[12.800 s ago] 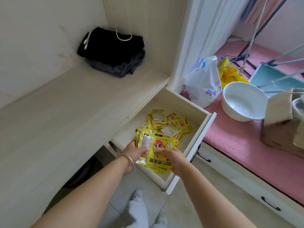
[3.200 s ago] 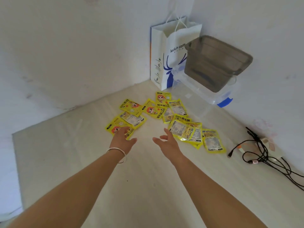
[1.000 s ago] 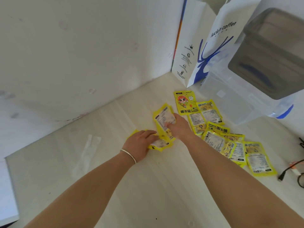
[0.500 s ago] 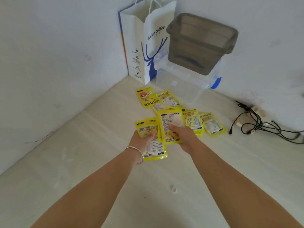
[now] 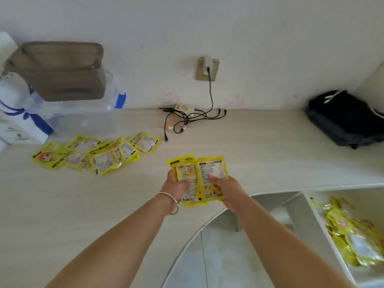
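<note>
Both hands hold yellow hand-warmer packets above the pale wooden desk. My left hand, with a silver bangle at the wrist, grips a small stack of packets. My right hand grips another yellow packet, which overlaps the stack on its right side. Several more yellow packets lie spread on the desk at the left. An open drawer at the lower right holds several yellow packets, blurred.
A clear storage box with a grey lid and a white and blue paper bag stand at the back left. Black cables run from a wall socket. Folded black clothing lies at the back right.
The view has swung right, so the drawer and the black clothing now show. Both hands have carried their packets to the right, away from the spread packets.
</note>
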`<state>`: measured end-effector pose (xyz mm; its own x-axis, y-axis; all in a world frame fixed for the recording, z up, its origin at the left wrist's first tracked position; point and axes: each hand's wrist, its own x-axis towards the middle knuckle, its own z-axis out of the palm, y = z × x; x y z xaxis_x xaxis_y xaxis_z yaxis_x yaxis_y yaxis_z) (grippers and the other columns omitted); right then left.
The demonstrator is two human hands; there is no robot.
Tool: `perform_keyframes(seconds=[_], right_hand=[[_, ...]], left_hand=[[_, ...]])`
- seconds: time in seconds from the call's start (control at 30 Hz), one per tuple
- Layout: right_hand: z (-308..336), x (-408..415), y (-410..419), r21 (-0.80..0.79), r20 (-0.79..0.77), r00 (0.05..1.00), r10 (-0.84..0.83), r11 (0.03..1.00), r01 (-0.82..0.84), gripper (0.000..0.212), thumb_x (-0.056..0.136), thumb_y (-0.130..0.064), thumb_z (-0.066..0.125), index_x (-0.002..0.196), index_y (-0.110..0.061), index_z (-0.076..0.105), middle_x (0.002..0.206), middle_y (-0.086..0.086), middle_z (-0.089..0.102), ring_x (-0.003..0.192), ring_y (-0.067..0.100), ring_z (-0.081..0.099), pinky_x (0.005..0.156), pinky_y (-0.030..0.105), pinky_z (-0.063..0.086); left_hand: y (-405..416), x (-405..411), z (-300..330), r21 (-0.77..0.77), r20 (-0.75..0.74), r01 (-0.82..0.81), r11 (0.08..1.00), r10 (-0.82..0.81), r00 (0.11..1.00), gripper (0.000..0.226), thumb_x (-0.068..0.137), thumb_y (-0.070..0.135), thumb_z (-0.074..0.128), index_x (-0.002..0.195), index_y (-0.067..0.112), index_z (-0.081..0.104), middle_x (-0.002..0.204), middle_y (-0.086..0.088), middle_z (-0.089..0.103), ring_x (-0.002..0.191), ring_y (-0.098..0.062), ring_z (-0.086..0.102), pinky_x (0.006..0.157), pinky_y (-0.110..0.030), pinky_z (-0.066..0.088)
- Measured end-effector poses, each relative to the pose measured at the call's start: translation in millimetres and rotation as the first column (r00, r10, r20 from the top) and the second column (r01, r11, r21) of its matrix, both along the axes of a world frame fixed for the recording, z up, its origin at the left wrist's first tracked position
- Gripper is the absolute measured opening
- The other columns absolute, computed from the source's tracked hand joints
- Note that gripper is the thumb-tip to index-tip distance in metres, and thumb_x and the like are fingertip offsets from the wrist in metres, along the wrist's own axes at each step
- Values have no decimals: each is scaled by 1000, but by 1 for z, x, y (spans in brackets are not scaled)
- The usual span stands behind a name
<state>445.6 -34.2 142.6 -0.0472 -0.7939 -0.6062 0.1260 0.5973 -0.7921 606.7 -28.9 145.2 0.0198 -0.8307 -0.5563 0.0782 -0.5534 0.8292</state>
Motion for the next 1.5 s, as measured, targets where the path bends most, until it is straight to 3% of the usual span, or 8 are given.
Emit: perform_keyframes(seconds=[0.33, 0.47, 0.63, 0.83, 0.93, 1.13, 1.27, 1.5], right_hand=[[4, -198, 111, -13, 16, 914, -406, 914, 406, 24, 87, -12, 65, 111, -9, 63, 96, 12, 72, 90, 31, 69, 90, 49, 54], [4, -260, 153, -2, 23, 839, -544, 839, 544, 13, 88, -12, 65, 100, -10, 64, 79, 5, 74, 69, 20, 71, 78, 42, 58], [-10, -320, 182, 60, 6, 717, -697, 716, 696, 17, 86, -17, 68, 101, -11, 62, 90, 8, 69, 89, 28, 66, 89, 45, 54], [-33, -372, 180, 118, -8, 592, -806, 587, 801, 23, 86, -18, 67, 107, -10, 60, 100, 13, 69, 96, 32, 67, 94, 49, 52], [-45, -393, 173, 163, 30, 545, -838, 542, 824, 13, 89, -13, 63, 101, -13, 59, 95, 11, 69, 90, 30, 67, 92, 49, 52], [-81, -425, 156, 251, 27, 444, -896, 436, 864, 38, 87, -14, 64, 124, -18, 53, 112, 13, 68, 103, 32, 66, 97, 54, 48], [-118, -442, 147, 313, -46, 434, -900, 399, 862, 58, 87, -14, 63, 141, -21, 43, 125, 12, 62, 105, 29, 63, 96, 48, 49], [-166, -462, 142, 425, -252, 550, -797, 419, 802, 52, 96, -11, 51, 145, -11, 34, 133, 15, 54, 99, 27, 58, 74, 31, 47]], left_hand=[[59, -212, 10, -48, 172, 381, 923, -368, 914, 45, 93, 21, 54, 133, 12, 35, 125, -9, 54, 104, -25, 52, 89, -35, 44], [81, -287, 10, -41, 178, 491, 870, -477, 861, 49, 95, 18, 51, 139, 9, 31, 128, 0, 47, 106, -17, 46, 91, -28, 38], [91, -359, 4, 14, 212, 638, 770, -625, 751, 56, 93, 25, 53, 142, 10, 31, 143, -11, 44, 124, -27, 49, 99, -34, 39], [55, -433, -49, 159, 161, 786, 597, -801, 576, 103, 49, 37, 76, 141, 25, 30, 136, -10, 52, 116, -28, 58, 101, -48, 46], [45, -460, -33, 216, 225, 849, 482, -871, 437, 86, 77, 14, 68, 148, 18, 18, 142, -11, 44, 122, -30, 51, 105, -38, 40], [12, -512, -71, 265, 360, 880, 393, -888, 288, 81, 89, 19, 60, 150, 18, 8, 156, -9, 23, 140, -30, 30, 111, -42, 31], [1, -534, -98, 325, 457, 840, 434, -850, 262, 77, 89, 20, 60, 149, 15, 12, 154, -10, 27, 139, -31, 33, 110, -41, 32], [-13, -557, -143, 379, 527, 831, 407, -833, 167, 77, 88, 21, 63, 149, 14, 16, 153, -11, 31, 139, -30, 33, 110, -40, 33]])
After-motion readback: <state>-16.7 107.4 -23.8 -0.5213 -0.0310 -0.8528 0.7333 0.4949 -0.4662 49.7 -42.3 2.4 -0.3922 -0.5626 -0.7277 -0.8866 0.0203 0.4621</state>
